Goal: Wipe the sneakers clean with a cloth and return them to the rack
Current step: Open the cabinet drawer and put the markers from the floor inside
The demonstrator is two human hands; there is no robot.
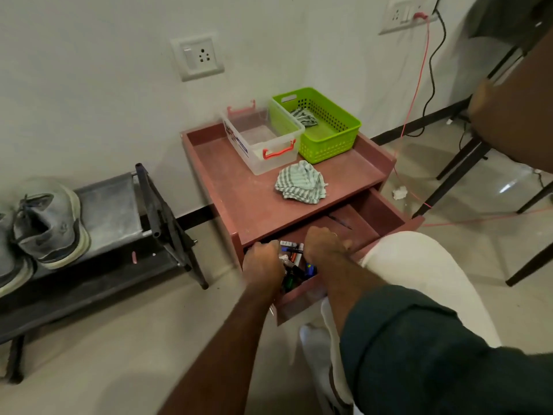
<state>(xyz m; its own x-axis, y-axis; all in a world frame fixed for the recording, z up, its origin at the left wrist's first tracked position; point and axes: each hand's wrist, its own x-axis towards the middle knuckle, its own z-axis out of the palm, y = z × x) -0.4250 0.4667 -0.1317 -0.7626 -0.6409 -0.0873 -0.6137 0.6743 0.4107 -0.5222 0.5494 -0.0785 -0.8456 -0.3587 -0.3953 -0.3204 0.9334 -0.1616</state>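
Observation:
A pair of grey sneakers (pixel 51 223) stands on the top shelf of the black shoe rack (pixel 110 211) at the left, partly cut off by the frame edge. A green-and-white striped cloth (pixel 300 182) lies crumpled on the top of the reddish side table (pixel 239 187). Nothing is touching it. The table's drawer (pixel 383 211) is pulled open. My left hand (pixel 263 265) and my right hand (pixel 324 244) both reach into it with curled fingers, over several markers (pixel 294 250). Whether either hand holds something is hidden.
A clear plastic box (pixel 269 157) with red handles and a green basket (pixel 329 145) holding a second striped cloth (pixel 303 116) stand at the table's back. Black chair legs (pixel 466 157), a red cable (pixel 419 85) and crumpled paper (pixel 400 192) are at the right. My white-trousered knee is by the drawer.

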